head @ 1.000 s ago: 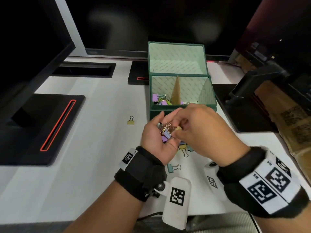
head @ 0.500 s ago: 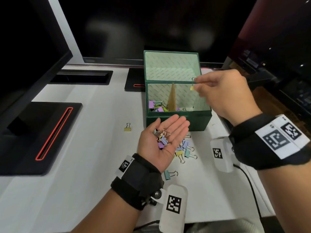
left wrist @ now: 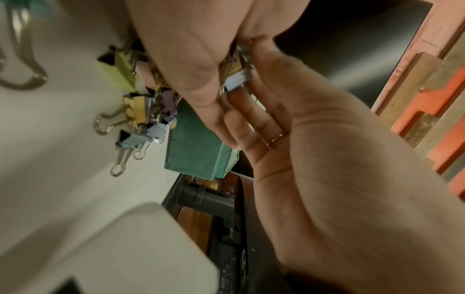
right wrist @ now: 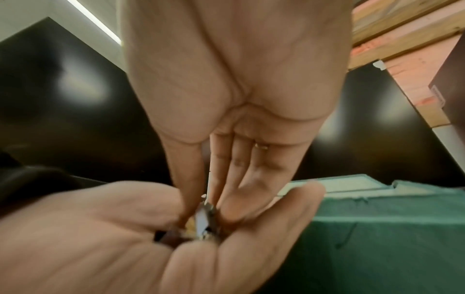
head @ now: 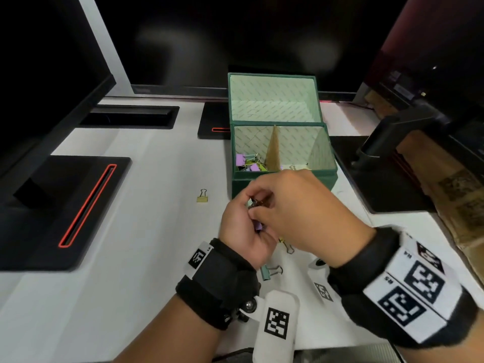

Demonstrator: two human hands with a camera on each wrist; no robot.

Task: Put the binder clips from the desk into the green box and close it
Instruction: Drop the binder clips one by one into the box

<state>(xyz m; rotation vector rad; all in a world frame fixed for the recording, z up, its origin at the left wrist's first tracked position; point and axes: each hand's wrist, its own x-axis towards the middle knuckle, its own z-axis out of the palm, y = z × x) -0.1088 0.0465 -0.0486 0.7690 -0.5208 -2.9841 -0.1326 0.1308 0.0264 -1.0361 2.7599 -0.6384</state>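
Observation:
The green box (head: 284,180) stands open on the white desk, its lid (head: 272,98) upright behind it and several coloured clips (head: 248,162) in its left compartment. In front of the box my left hand (head: 242,226) lies palm up, cupped, with a small heap of binder clips (head: 258,226) in it. My right hand (head: 258,206) reaches down into that palm, and its thumb and fingers (right wrist: 219,179) pinch a pale blue clip (left wrist: 239,76) (right wrist: 202,216). More clips (left wrist: 133,113) lie on the desk beneath the hands, among them a teal one (head: 269,272).
A lone yellow clip (head: 202,197) lies on the desk left of the box. Black monitor bases (head: 65,205) sit at the left and a dark stand (head: 387,142) at the right. Dark screens fill the back.
My right hand has come back from above the box, where it held a clip, down into my left palm. The left palm has cupped a little and stayed in place.

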